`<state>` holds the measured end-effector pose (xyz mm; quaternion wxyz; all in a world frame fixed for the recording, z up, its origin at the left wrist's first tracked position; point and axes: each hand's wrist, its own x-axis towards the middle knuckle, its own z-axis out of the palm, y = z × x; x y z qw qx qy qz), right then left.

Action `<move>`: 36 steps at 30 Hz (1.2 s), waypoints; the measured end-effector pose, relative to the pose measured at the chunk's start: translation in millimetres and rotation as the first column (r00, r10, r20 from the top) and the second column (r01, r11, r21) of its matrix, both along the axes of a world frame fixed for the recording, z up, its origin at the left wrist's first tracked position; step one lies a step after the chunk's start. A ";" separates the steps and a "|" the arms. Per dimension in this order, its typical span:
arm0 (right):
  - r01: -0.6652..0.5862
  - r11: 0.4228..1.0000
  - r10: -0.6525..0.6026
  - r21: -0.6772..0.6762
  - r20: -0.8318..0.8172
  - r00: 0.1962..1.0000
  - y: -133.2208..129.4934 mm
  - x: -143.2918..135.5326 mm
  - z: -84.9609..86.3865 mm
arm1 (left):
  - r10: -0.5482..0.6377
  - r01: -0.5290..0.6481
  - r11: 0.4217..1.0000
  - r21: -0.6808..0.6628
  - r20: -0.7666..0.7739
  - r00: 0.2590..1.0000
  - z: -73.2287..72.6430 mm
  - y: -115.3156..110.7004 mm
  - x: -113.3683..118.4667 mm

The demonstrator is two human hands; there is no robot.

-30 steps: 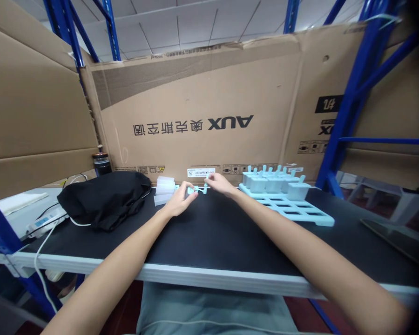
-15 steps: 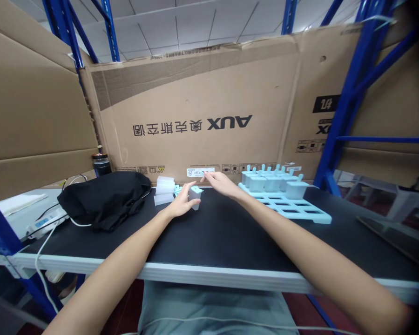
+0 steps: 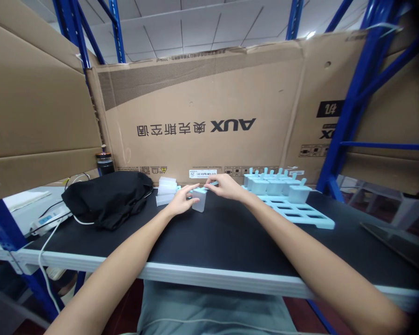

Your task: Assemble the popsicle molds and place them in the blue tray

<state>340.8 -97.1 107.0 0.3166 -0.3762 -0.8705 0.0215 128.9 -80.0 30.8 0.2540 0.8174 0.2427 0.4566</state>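
Note:
Between my two hands stands a translucent mold cup with a light blue lid (image 3: 199, 200). My left hand (image 3: 183, 200) is closed on the cup's left side, thumb in front. Pinched in the fingers of my right hand (image 3: 224, 187) is the light blue stick (image 3: 212, 183) at the lid's top. Left of my left hand, several translucent cups (image 3: 166, 187) are piled with small light blue pieces, partly hidden. On the right, a light blue rack (image 3: 300, 212) holds several lidded molds (image 3: 275, 186) with upright sticks.
A black cloth (image 3: 108, 200) lies at the left beside a power strip (image 3: 52, 222) and white cables. Behind it stands a dark jar (image 3: 105, 164). A cardboard wall (image 3: 202, 97) closes the back. A flat dark object (image 3: 391, 242) lies at the far right.
My right hand has come down and pinched the stick at the lid. The cup now faces the camera more squarely. The whole view has shifted slightly.

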 end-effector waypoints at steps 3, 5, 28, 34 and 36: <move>-0.015 1.000 0.014 -0.013 -0.016 1.000 1.9 -0.7 0.3 | -0.004 0.004 1.000 -0.014 0.000 1.000 -1.6 0.8 0.0; -0.027 1.000 0.027 0.009 -0.025 0.999 3.3 -2.8 -2.0 | 0.000 0.000 1.000 -0.023 -0.002 1.000 -3.4 2.4 0.1; 0.260 0.962 -0.270 -0.082 -0.142 0.953 -10.8 -43.4 -45.4 | 0.069 -0.042 0.993 -0.113 0.248 0.966 7.3 -13.2 8.0; 0.532 0.808 -0.536 0.252 -0.061 0.842 -21.4 57.7 -6.5 | 0.297 -0.252 0.932 0.261 -0.150 0.943 15.4 -17.3 -7.4; 0.611 0.703 -0.664 0.364 0.031 0.747 -28.7 107.4 -2.6 | 0.422 -0.309 0.872 0.380 -0.263 0.868 17.8 -16.5 -14.1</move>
